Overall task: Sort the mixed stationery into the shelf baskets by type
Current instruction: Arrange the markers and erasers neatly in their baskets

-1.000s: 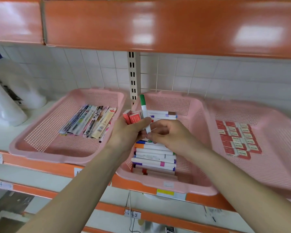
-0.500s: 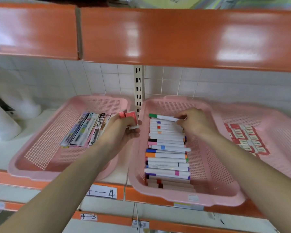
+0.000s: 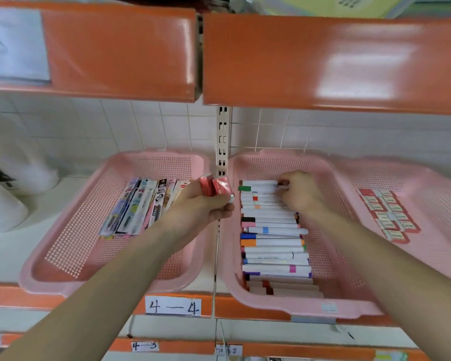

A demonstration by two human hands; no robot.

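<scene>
Three pink baskets sit on the orange shelf. The left basket (image 3: 71,246) holds packaged pens (image 3: 141,207). The middle basket (image 3: 331,230) holds a row of white markers (image 3: 274,243) with coloured caps. My left hand (image 3: 203,204) hovers between these two baskets and grips small red eraser boxes (image 3: 218,186). My right hand (image 3: 300,191) rests at the far end of the marker row, its curled fingers on the green-capped marker (image 3: 255,188) lying there. The right basket (image 3: 443,230) holds red-and-white erasers (image 3: 387,214).
An orange upper shelf (image 3: 323,61) overhangs the baskets close above. A slotted metal upright (image 3: 222,142) stands between the left and middle baskets. White bottles (image 3: 5,201) stand at the far left. A label reading 4-4 (image 3: 173,306) is on the shelf edge.
My right hand carried the green-capped marker from between both hands to the back of the marker row and laid it down. My left hand kept the red boxes.
</scene>
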